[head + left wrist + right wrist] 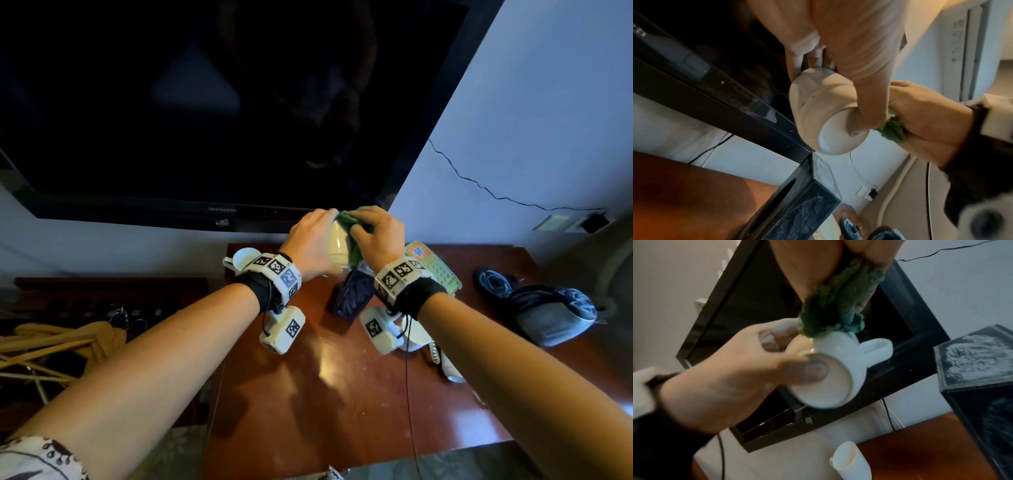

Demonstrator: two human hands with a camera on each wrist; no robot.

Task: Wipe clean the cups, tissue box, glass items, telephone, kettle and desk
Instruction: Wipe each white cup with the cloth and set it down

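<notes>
The left hand (313, 241) grips a white cup (337, 245), tilted and raised above the surface (342, 394), with the thumb on its base. The right hand (378, 240) clutches a green cloth (840, 311), bunched and pressed against the cup's side near the handle (876, 349). The two hands meet over the cup in front of the television (219, 102). Below them a black tissue box (351, 294) stands on the surface, the telephone (436, 270) to its right. A second cup (849, 460) sits left of the box. Dark shoes (544, 305) lie far right.
</notes>
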